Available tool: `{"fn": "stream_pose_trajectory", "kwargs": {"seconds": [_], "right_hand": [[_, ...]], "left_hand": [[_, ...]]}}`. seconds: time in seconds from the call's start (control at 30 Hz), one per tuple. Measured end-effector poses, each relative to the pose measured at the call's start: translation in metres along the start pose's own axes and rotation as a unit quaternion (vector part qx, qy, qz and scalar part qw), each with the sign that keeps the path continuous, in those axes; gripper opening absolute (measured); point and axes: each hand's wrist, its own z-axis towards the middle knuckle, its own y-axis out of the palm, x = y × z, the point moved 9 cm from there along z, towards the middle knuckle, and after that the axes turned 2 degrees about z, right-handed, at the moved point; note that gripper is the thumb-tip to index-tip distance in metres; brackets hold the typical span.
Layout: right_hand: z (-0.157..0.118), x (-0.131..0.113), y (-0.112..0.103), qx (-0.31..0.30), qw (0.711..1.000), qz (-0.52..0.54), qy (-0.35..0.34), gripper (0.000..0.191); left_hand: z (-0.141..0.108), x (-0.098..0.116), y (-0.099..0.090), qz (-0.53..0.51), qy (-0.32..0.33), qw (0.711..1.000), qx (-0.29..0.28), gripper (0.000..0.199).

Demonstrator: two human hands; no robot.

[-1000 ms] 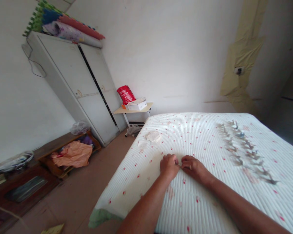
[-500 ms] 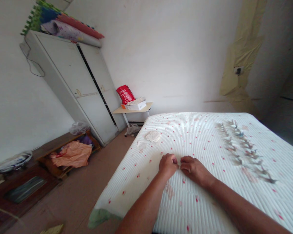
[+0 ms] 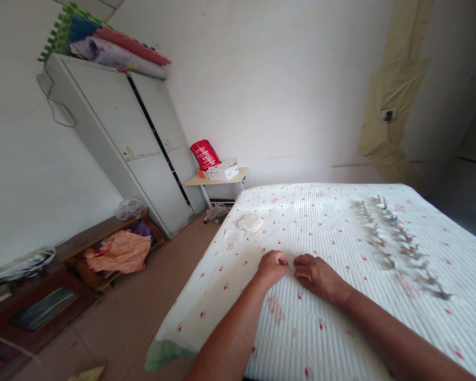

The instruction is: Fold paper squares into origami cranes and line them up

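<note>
My left hand [image 3: 274, 265] and my right hand [image 3: 315, 274] meet over the middle of the bed. The fingers of both are pinched together on a small pale piece of paper [image 3: 291, 269], mostly hidden behind them. Ahead and to the left lies a small stack of printed paper squares [image 3: 249, 223], with another sheet [image 3: 232, 236] beside it. On the right, two rows of small folded paper figures [image 3: 408, 248], bird-like in shape, stand on the cover. They look slightly blurred.
The bed [image 3: 285, 338] has a white ribbed cover with red dots. Past its far left corner a small table [image 3: 216, 180] holds a red bag [image 3: 204, 155] and a white box [image 3: 222, 171]. A grey cabinet [image 3: 103, 121] and a low wooden bench [image 3: 73, 244] stand left.
The camera view has shifted very slightly. Both hands stay in nearly the same place, pinched around the small piece of paper, with only slight finger movement.
</note>
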Motion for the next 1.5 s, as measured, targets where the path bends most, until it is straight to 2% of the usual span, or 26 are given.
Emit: {"fn": "stream_pose_trajectory", "kwargs": {"seconds": [0.2,0.37,0.5,0.67,0.83,0.97,1.03,1.17,1.33,1.5], "right_hand": [[-0.001,0.0,-0.001,0.016,1.0,0.019,-0.008,0.016],[-0.001,-0.001,-0.003,0.019,0.999,0.033,-0.011,0.016],[-0.004,0.005,-0.004,0.04,0.994,0.104,-0.009,0.019],[-0.006,0.022,-0.004,0.084,0.978,0.191,0.023,0.028],[-0.005,0.026,-0.001,0.104,0.984,0.138,0.04,0.032],[-0.005,0.025,-0.002,0.113,0.986,0.112,0.047,0.035],[-0.005,0.025,-0.002,0.115,0.986,0.109,0.049,0.035],[-0.005,0.023,-0.003,0.116,0.986,0.119,0.036,0.032],[-0.006,0.018,0.001,0.089,0.988,0.124,0.01,0.032],[-0.007,0.013,0.004,0.07,0.99,0.119,-0.001,0.03]], "left_hand": [[-0.002,0.006,-0.003,0.08,-0.013,0.996,0.026,0.008],[0.001,0.002,0.0,0.097,-0.023,0.995,0.026,0.013],[0.0,0.003,0.001,0.103,-0.005,0.994,0.029,0.016],[-0.01,0.011,-0.003,0.106,0.036,0.992,0.062,0.02],[-0.026,0.019,-0.003,0.118,0.061,0.988,0.08,0.023],[-0.036,0.03,-0.006,0.139,0.078,0.983,0.092,0.018],[-0.039,0.033,-0.009,0.156,0.069,0.981,0.096,0.011],[-0.042,0.037,-0.012,0.175,0.059,0.978,0.101,0.011],[-0.044,0.034,-0.014,0.188,0.057,0.974,0.112,0.006],[-0.051,0.029,-0.015,0.191,0.056,0.975,0.103,0.015]]}}
